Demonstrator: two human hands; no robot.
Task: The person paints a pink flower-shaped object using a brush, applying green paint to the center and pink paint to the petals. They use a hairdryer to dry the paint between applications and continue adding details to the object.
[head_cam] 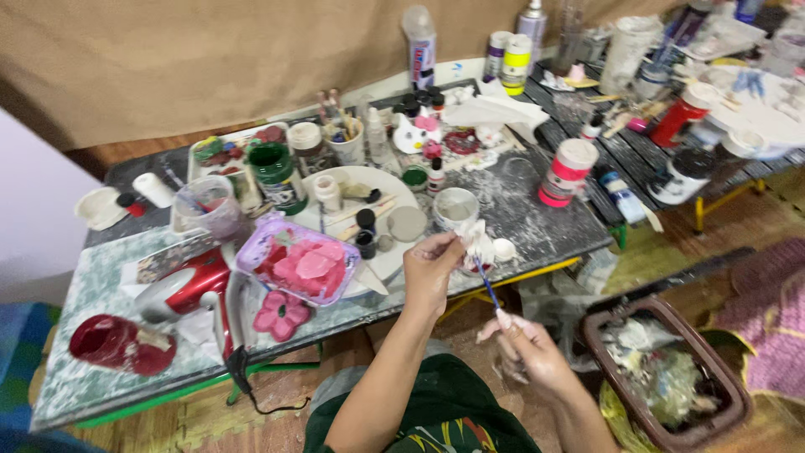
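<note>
A small white figure (478, 237) sits in the fingertips of the left hand (432, 267), raised above the table's near edge, just in front of a white cup (455, 206). The left hand is closed on it, pinching it from the left side. A thin blue-handled brush (487, 285) runs from the figure's underside down and right into the right hand (524, 346), whose fingers are pinched shut round the lower end of the handle; the brush tip touches or nearly touches the figure. The right hand lies lower and nearer the body than the left, off the table (537, 218) edge.

Left of the left hand, a round white plate (394, 252) carries small jars and sticks. Further left are a clear tray of pink flower casts (298, 261), a loose pink flower (281, 313) and a red hair dryer (186, 289). A green jar (274, 172) stands behind the tray. Right of the cup stands a pink-banded tub (568, 172). On the floor, right of the right hand, is a brown bin (667, 373) holding scraps.
</note>
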